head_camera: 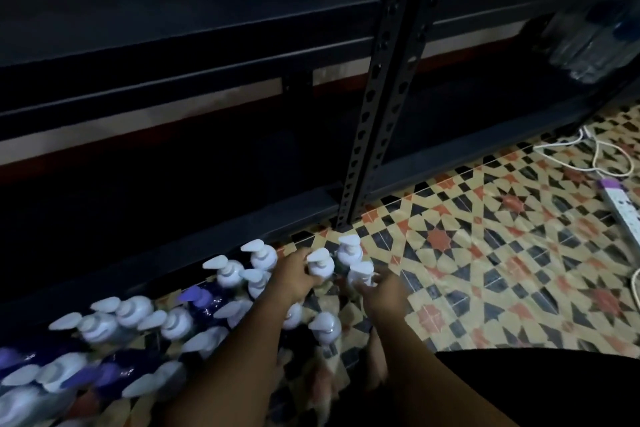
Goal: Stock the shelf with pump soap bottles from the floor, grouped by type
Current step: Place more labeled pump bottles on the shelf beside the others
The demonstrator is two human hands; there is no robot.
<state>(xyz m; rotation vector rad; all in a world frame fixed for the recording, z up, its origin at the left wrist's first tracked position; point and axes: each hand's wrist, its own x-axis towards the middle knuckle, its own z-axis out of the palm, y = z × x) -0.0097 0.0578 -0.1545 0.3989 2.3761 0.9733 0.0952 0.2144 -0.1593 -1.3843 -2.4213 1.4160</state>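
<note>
Several pump soap bottles stand in a band on the patterned floor along the foot of a dark metal shelf [221, 28]. Most have white pumps [104, 326]; some are purple-capped dark blue bottles [201, 302]. My left hand [294, 274] grips the neck of a white-pump bottle [320, 267] at the right end of the group. My right hand [381, 291] closes round the neighbouring white-pump bottle [360, 276]. A third white-pump bottle [349, 250] stands just behind them. The picture is blurred by motion.
The shelf's perforated upright [374, 107] meets the floor just beyond the bottles. Clear plastic bottles [588, 45] sit on the low shelf at the right. A white power strip [620, 201] and cables [595, 152] lie on the tiles at the far right.
</note>
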